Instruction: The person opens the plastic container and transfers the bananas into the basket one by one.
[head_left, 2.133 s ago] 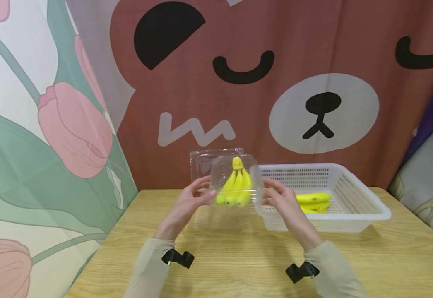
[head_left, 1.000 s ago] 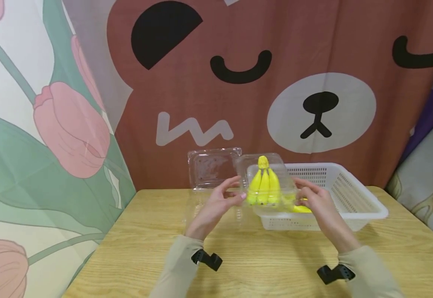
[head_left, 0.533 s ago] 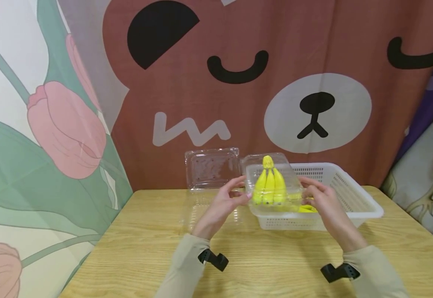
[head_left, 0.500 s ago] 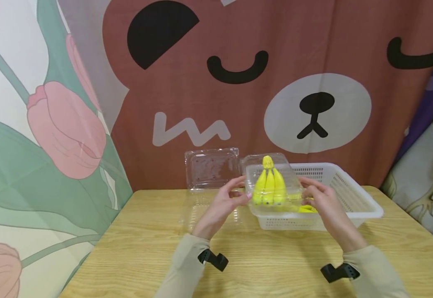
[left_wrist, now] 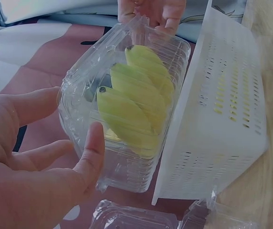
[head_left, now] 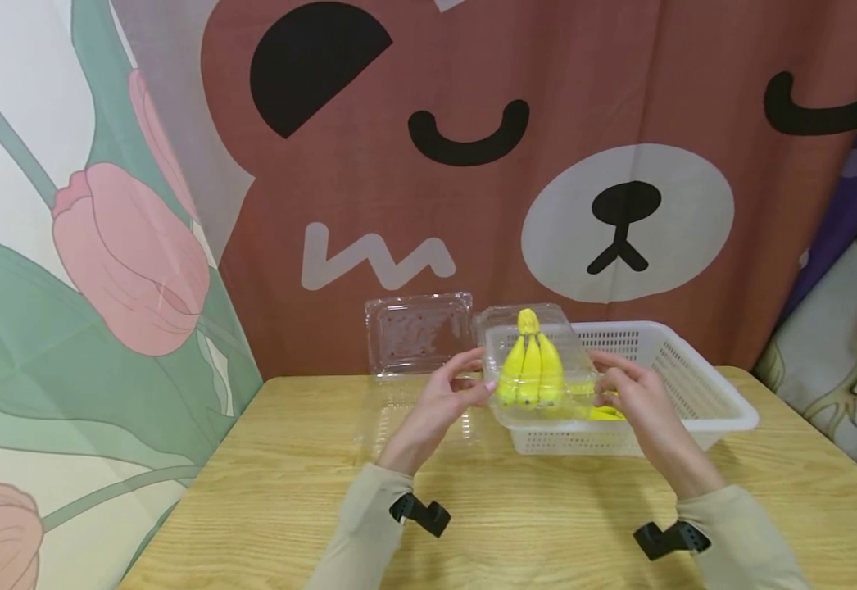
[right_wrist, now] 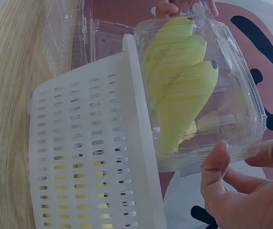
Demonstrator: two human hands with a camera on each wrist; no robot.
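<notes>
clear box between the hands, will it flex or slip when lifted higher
The clear box would probably flex where squeezed, as its walls look thin. It may be slippery, given its smooth gloss. The bananas inside could shift, since space shows beside them.

Head view: from head height, forward and down across the table (head_left: 288,508) to the curtain (head_left: 487,213); farthest back of the 3, with the left hand (head_left: 439,406), right hand (head_left: 638,401) and basket (head_left: 723,410) in frame.
Left wrist view: close by the left hand, turned sideways, table along the right edge, facing across the clear box (head_left: 567,360) to the right hand.
Right wrist view: likewise close, turned the opposite way, table on the left, facing the left hand.
Shared by all 3: clear box, bananas (head_left: 532,373), basket.
</notes>
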